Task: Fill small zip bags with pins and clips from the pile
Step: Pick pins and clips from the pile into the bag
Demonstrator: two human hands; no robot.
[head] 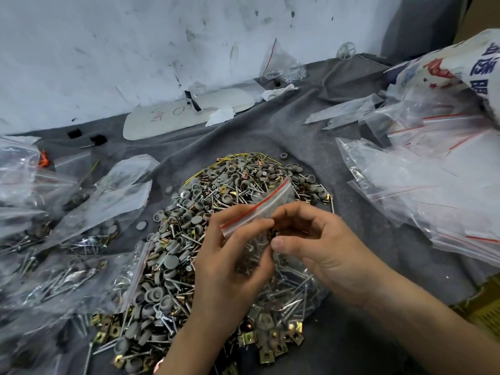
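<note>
Where the left hand (230, 261) grips, the zip bag (273, 201) is hidden.

Filled bags (67, 253) crowd the desk (365, 239) left of the pile (189, 212); right of it, past a bare strip, empty bags (433, 190) heap up. Behind it we find bare desk up to a white board (176, 117). Over it, our left hand (232, 253) and right hand (319, 244) hold a zip bag (270, 201).

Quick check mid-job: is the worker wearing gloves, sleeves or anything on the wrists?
No gloves: the left hand and right hand are both bare. No rings, watch or wristband show. The left forearm and right forearm are uncovered up to the frame edge, so no sleeve is in view. The right thumbnail is short and unpainted.
</note>
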